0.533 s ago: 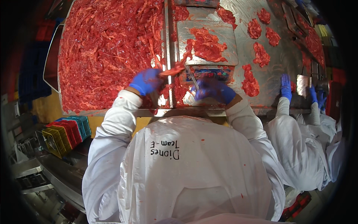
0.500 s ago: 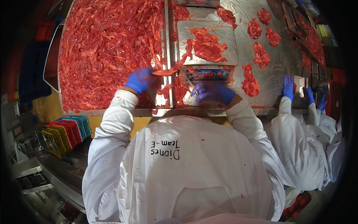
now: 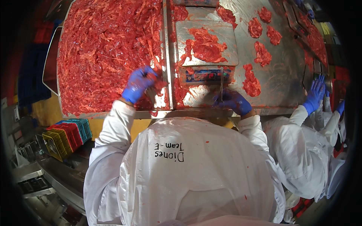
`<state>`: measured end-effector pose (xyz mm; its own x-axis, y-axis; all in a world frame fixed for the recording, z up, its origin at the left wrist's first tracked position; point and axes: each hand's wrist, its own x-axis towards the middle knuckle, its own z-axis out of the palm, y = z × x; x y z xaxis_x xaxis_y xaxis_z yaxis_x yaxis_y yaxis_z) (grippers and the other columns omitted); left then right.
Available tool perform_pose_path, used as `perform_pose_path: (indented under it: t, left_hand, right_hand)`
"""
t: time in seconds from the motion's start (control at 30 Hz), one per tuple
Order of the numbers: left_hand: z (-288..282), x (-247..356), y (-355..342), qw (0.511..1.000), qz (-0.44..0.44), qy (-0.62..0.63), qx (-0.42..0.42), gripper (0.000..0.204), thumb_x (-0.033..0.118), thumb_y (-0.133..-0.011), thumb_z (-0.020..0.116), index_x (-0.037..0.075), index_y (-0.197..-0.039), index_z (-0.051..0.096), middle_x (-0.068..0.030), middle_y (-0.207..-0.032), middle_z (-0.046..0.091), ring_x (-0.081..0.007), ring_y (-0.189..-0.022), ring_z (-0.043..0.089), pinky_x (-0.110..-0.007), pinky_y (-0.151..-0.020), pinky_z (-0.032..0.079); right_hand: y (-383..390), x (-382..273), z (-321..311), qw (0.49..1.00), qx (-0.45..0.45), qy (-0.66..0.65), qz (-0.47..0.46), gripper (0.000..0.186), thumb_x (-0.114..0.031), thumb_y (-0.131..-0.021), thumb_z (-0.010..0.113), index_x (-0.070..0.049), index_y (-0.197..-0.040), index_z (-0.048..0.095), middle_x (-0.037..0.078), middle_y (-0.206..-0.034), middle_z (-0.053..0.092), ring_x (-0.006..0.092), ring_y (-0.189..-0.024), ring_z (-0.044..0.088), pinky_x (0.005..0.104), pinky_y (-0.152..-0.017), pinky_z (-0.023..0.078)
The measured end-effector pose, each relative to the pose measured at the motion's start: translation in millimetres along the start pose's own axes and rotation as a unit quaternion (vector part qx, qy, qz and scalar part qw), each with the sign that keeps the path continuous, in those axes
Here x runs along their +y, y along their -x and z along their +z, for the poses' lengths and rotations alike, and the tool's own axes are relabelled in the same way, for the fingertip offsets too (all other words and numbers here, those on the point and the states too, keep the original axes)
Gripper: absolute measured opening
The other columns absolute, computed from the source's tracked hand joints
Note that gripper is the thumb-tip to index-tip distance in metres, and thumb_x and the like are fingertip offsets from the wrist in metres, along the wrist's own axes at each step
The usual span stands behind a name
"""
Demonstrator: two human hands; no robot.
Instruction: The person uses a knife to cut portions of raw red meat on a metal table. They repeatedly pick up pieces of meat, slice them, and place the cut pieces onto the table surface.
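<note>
My left hand (image 3: 137, 84), in a blue glove, is closed on red meat (image 3: 158, 83) at the right edge of a large heap of raw meat (image 3: 98, 45), beside a metal divider (image 3: 168, 56). My right hand (image 3: 235, 103), also gloved, is closed round a thin metal tool (image 3: 222, 84), pointing up past a scale's display (image 3: 205, 75); what kind of tool it is I cannot make out. Beyond the display, the scale's steel plate (image 3: 226, 34) bears a portion of meat (image 3: 203, 49).
Several meat portions (image 3: 262, 54) lie on the steel table (image 3: 279, 86) to the right. Co-workers' gloved hands (image 3: 315, 98) and white sleeves are at the right edge. Coloured crates (image 3: 73, 133) stand at lower left, beside yellow flooring.
My left hand has moved left and slightly up; the meat strand that stretched from it to the scale no longer does. My right hand moved right, tool now upright. The nearest co-worker's hand moved right.
</note>
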<state>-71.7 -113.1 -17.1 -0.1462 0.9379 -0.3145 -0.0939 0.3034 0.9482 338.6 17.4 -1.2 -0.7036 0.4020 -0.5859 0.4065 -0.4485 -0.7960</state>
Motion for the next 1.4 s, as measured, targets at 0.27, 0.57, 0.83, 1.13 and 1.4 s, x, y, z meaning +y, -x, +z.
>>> perform_pose_path:
  t: [0.27, 0.57, 0.83, 1.13, 1.4]
  left_hand:
    - [-12, 21, -56, 0.898, 0.114, -0.405, 0.127, 0.044, 0.012, -0.079, 0.077, 0.006, -0.123, 0.072, -0.0206, -0.123, 0.067, -0.0357, -0.109, 0.069, -0.042, -0.095, 0.056]
    - [-14, -19, -31, 0.873, 0.045, -0.473, 0.105, 0.032, 0.013, -0.081, 0.078, 0.005, -0.112, 0.074, -0.0190, -0.109, 0.071, -0.0336, -0.100, 0.071, -0.041, -0.087, 0.058]
    - [-1, -35, -7, 0.890, -0.008, -0.451, 0.065, 0.025, 0.017, -0.080, 0.076, 0.006, -0.103, 0.073, -0.0186, -0.103, 0.069, -0.0380, -0.098, 0.069, -0.045, -0.085, 0.056]
    - [6, -36, -3, 0.904, -0.012, -0.428, 0.022, 0.027, 0.014, -0.080, 0.074, 0.007, -0.106, 0.073, -0.0173, -0.103, 0.069, -0.0373, -0.099, 0.069, -0.045, -0.086, 0.056]
    - [-1, 4, -85, 0.859, 0.241, -0.409, 0.193, 0.058, 0.010, -0.078, 0.072, 0.004, -0.135, 0.063, -0.0220, -0.134, 0.064, -0.0389, -0.123, 0.063, -0.045, -0.104, 0.049]
  right_hand:
    - [-38, -34, 35, 0.997, -0.050, -0.002, -0.062, 0.032, -0.016, -0.093, 0.076, -0.001, -0.120, 0.068, 0.009, -0.114, 0.072, 0.0162, -0.101, 0.068, 0.0330, -0.092, 0.056]
    - [-65, -6, 13, 0.956, 0.123, 0.201, -0.173, 0.036, -0.032, -0.092, 0.078, -0.004, -0.113, 0.068, 0.012, -0.100, 0.072, 0.0261, -0.093, 0.072, 0.0391, -0.085, 0.057]
    - [-54, -10, 44, 0.728, 0.212, 0.589, -0.279, 0.032, -0.022, -0.087, 0.076, -0.009, -0.115, 0.069, 0.014, -0.094, 0.063, 0.0366, -0.092, 0.065, 0.0481, -0.083, 0.054]
    - [-37, -22, 26, 0.894, 0.180, 0.401, -0.084, 0.035, -0.021, -0.090, 0.072, -0.007, -0.122, 0.068, 0.015, -0.109, 0.071, 0.0348, -0.103, 0.068, 0.0468, -0.090, 0.054]
    - [-20, -5, -29, 0.967, 0.190, 0.091, -0.145, 0.020, -0.006, -0.092, 0.070, -0.006, -0.112, 0.069, 0.004, -0.101, 0.071, 0.0153, -0.086, 0.068, 0.0295, -0.080, 0.056]
